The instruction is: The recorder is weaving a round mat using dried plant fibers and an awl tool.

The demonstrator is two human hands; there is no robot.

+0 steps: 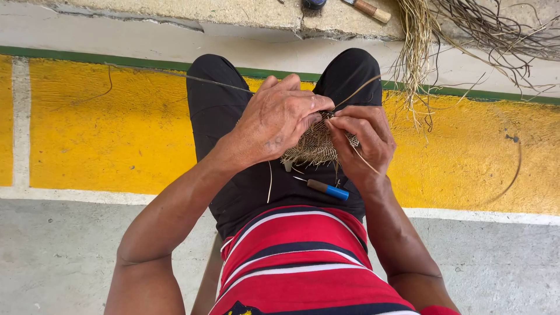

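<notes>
While both hands pinch it over the lap, one small woven fiber piece (315,146) sits between the knees. Left hand (274,122) is clenched on its upper edge, right hand (361,140) nips one thin strand (356,90). Looks light, floppy, easily frayed; best gripped at the firmer woven rim. One blue-handled awl (326,188) lies on the lap, one loose fiber bundle (417,46) on the floor.

Coarse dry straw-fibre woven piece (315,146), loose matt fibre bundle (417,52), awl (328,189) with wooden and glossy blue plastic handle, rough painted concrete floor (99,134)
</notes>
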